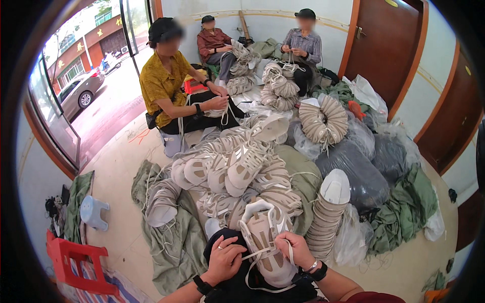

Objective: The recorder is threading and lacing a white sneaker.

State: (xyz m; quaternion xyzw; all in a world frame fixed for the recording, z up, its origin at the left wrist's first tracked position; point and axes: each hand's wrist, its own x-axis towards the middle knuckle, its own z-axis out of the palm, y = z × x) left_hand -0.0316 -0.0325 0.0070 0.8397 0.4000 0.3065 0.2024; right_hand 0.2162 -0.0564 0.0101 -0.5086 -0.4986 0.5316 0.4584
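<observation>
1. From where I stood, a grey-and-white shoe (268,240) sat on the worker's dark-clad lap (235,290), toe toward the body and collar toward the heap
2. The right hand (296,249) pinched a pale lace (257,253) between thumb and forefinger, just above the shoe's front, with a loop hanging below those fingers
3. The left hand (226,260) lay beside the shoe with bent fingers, the thumb close to them; a strand reached its fingertips, though I could not tell whether they gripped it
4. Just beyond the shoe, a heap of similar shoes (227,169) covered the middle of the floor (124,192), partly on green cloth (174,250)
5. A curved stack of nested shoes (326,222) stood to the right of the right hand, near grey plastic bags (353,171) toward the floor's right edge
6. Toward the floor's left edge stood a blue stool (94,212), with a red stool (81,267) nearer the worker
7. Across the heap, a co-worker in yellow (162,91) handled laces, and two seated people (214,43) (304,43) were by the far wall
</observation>
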